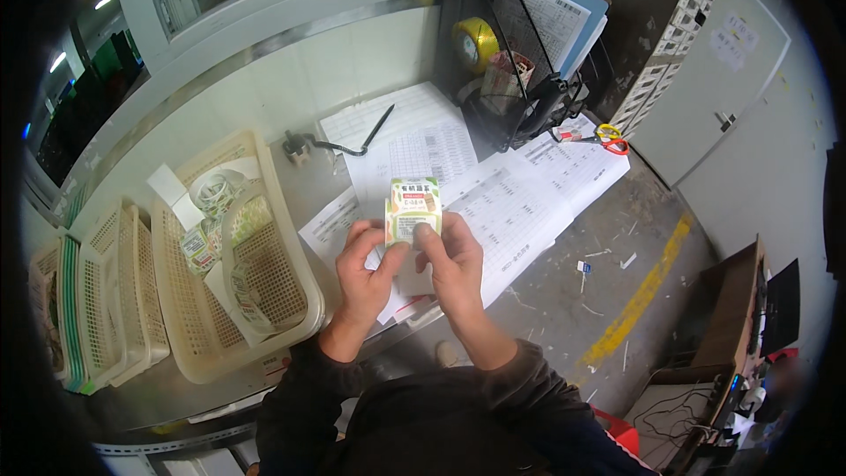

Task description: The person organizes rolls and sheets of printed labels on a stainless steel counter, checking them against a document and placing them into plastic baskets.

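Between my two hands is a small stack or strip of green-and-white printed labels (414, 207), held up over the papers. My left hand (363, 271) grips its left edge, with the thumb near the lower corner. On the other side my right hand (454, 266) pinches it, the thumb pressed on the front face. The fingers behind the labels are hidden. Beneath them lie printed table sheets (493, 211) spread over the metal table. A black pen (380, 126) on a coiled cord rests on a sheet just beyond my hands.
To the left, a cream plastic basket (315, 300) holds rolls of labels (214, 192); more baskets (110, 300) stand beside it. A black mesh file rack (458, 35) with yellow tape (476, 42) stands at the back. Scissors (610, 139) lie near the table's right end. Paper scraps litter the floor.
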`<state>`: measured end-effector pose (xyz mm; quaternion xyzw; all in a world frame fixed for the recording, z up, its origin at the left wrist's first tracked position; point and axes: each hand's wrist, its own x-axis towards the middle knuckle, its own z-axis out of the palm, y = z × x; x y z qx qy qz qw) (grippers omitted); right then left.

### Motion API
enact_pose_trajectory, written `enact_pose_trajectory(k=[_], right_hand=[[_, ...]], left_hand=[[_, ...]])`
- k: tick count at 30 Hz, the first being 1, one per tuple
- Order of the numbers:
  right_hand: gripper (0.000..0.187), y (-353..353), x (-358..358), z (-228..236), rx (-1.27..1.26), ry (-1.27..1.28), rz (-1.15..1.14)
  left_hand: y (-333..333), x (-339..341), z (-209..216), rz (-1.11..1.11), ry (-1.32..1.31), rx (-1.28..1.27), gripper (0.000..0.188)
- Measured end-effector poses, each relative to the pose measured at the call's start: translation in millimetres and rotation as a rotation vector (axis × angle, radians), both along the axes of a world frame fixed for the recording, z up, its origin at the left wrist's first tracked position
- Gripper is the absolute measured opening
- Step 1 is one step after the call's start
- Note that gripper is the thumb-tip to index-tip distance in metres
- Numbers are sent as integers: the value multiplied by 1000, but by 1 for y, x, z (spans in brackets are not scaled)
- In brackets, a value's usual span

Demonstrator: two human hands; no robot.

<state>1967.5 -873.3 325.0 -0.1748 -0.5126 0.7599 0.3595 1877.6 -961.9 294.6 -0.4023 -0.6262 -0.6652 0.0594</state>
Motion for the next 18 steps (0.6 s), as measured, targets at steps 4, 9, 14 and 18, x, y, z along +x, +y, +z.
enact_pose_trajectory(k=[4,9,14,18], right_hand=[[23,0,2,0,27,-12,28],[28,2,2,-7,68,4,41],[28,5,4,-9,95,-39,28],[25,5,4,-6,146,-98,-24]], left_hand=[[1,-2,-6,-24,-88,8,11],[2,-3,-7,-54,-135,20,9],[2,-4,-9,-54,-131,20,8],[1,-4,-8,-55,-142,19,8]])
